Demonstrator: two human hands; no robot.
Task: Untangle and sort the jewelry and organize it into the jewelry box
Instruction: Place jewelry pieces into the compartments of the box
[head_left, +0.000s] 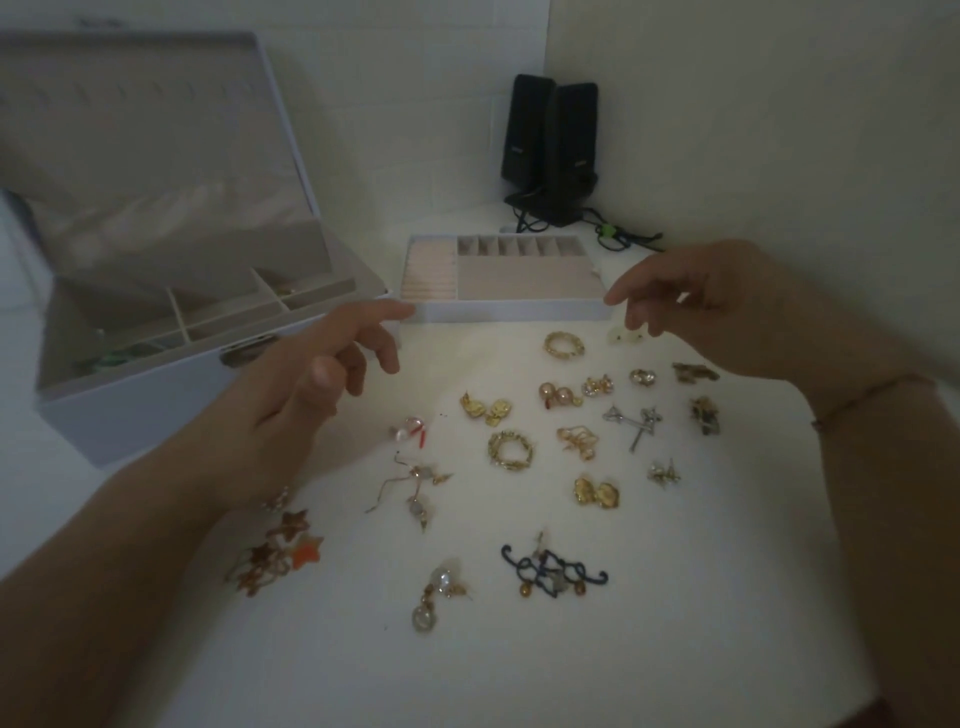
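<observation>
Both forearms reach in; left hand (317, 374) and right hand (696, 306) hover loose-fingered, holding nothing. Earrings (592, 491) scattered below them, tray (509, 312) just beyond fingertips.

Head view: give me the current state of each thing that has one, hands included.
Jewelry box: lid up, compartments showing.
Insert tray: out of the box, on the table, no jewelry seen in it.
Earrings: spread on the table in separate small groups, none boxed.
Left hand: above the table, fingers loosely curled, holding nothing.
Right hand: above the table, fingers relaxed, holding nothing.
</observation>
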